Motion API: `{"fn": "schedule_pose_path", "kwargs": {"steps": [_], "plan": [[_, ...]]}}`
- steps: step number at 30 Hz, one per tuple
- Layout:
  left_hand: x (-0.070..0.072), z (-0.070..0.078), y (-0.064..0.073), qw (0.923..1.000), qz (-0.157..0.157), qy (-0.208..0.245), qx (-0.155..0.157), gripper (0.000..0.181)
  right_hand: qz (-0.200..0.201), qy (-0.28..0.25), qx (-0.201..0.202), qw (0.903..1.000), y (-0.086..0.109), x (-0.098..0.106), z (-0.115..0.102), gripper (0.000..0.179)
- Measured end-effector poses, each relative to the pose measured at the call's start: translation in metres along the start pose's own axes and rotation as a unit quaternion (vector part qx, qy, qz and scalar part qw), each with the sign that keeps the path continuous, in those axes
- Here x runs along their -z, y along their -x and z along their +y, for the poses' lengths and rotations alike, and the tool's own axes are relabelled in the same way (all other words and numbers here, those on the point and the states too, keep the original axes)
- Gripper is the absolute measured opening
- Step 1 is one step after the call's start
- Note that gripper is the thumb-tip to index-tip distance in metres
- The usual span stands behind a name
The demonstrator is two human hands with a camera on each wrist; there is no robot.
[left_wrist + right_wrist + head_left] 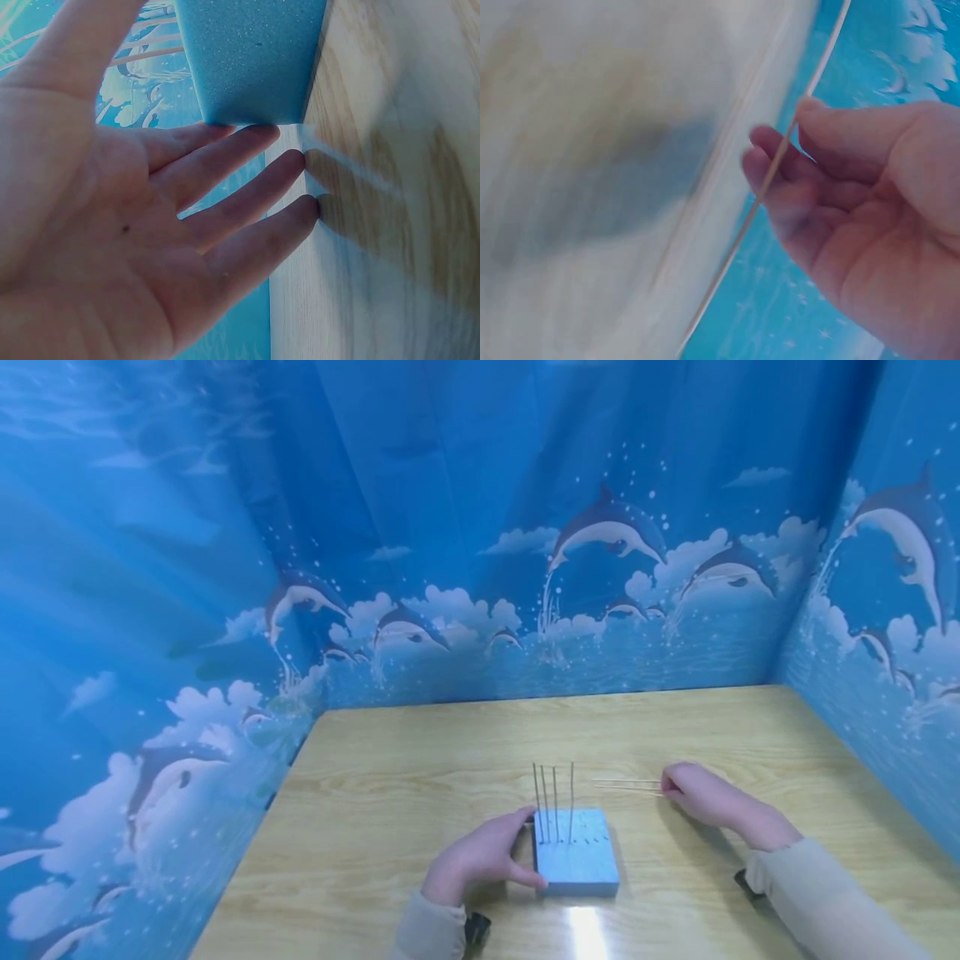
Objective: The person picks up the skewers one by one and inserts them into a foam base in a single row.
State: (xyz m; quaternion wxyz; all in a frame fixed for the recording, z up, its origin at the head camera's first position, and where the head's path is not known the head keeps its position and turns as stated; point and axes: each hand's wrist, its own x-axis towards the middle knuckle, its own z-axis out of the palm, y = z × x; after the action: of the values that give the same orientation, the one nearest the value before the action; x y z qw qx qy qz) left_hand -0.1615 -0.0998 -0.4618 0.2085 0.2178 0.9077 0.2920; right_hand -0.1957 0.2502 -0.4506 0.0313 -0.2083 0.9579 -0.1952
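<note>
A blue foam block [577, 864] lies flat on the table, with several thin wooden sticks [556, 802] upright in its top. My left hand [480, 856] holds the block by its left side, thumb at the near corner and index finger at the far corner. In the left wrist view its fingers [247, 217] meet the block's end. Right of the block, my right hand [701, 793] is raised a little over the table and pinches a thin stick [739, 236] between thumb and fingers. The stick's free end points left toward the block.
On the wood-grain table [405, 760], what looks like another thin stick [720, 142] lies below the right hand, blurred. More small holes [596, 839] run along the block's top. Blue dolphin-print curtains [450, 527] border the table at the back and sides.
</note>
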Motion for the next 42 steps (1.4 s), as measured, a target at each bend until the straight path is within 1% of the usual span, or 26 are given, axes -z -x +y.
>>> {"fn": "schedule_pose_path", "kwargs": {"steps": [4,7,10,13,18,21,26,31,34,37,40,42], "plan": [[0.000,-0.001,-0.001,1.0000,0.001,-0.003,0.003,0.116,-0.004,-0.025,0.010,0.9996,0.003,0.009,-0.003,0.008],[0.000,-0.002,-0.001,1.0000,0.000,-0.002,0.005,0.116,0.014,-0.034,0.021,0.9991,0.005,0.014,-0.006,0.009],[-0.001,-0.002,0.000,1.0000,-0.003,-0.001,0.007,0.116,0.058,-0.033,0.034,0.9972,0.009,0.018,-0.011,0.012],[-0.003,-0.003,0.001,1.0000,-0.003,-0.001,0.005,0.116,0.110,-0.047,0.043,0.9919,0.013,0.022,-0.019,0.015],[-0.003,-0.005,0.000,1.0000,-0.004,0.005,0.005,0.116,0.191,-0.076,0.059,0.9770,0.015,0.023,-0.043,0.016],[-0.001,-0.004,-0.001,0.9999,-0.004,0.009,0.005,0.115,0.217,-0.112,0.063,0.9676,0.015,0.022,-0.062,0.015],[0.001,-0.004,-0.003,1.0000,-0.002,0.006,-0.001,0.116,0.232,-0.185,0.083,0.9513,0.012,0.017,-0.085,0.018],[0.000,-0.005,-0.002,1.0000,-0.003,0.000,-0.006,0.116,0.249,-0.235,0.113,0.9328,0.011,0.006,-0.099,0.018],[0.000,-0.005,-0.002,1.0000,-0.003,0.003,-0.005,0.116,0.258,-0.252,0.128,0.9241,0.009,0.000,-0.107,0.017],[0.001,-0.004,-0.001,1.0000,-0.002,0.007,-0.004,0.116,0.257,-0.262,0.131,0.9210,0.007,-0.004,-0.113,0.016],[0.001,-0.003,-0.001,1.0000,-0.002,0.008,-0.004,0.117,0.247,-0.273,0.125,0.9212,0.005,-0.009,-0.118,0.013],[0.001,-0.002,-0.001,1.0000,-0.003,0.007,-0.005,0.116,0.238,-0.278,0.119,0.9230,0.004,-0.013,-0.120,0.011]]}}
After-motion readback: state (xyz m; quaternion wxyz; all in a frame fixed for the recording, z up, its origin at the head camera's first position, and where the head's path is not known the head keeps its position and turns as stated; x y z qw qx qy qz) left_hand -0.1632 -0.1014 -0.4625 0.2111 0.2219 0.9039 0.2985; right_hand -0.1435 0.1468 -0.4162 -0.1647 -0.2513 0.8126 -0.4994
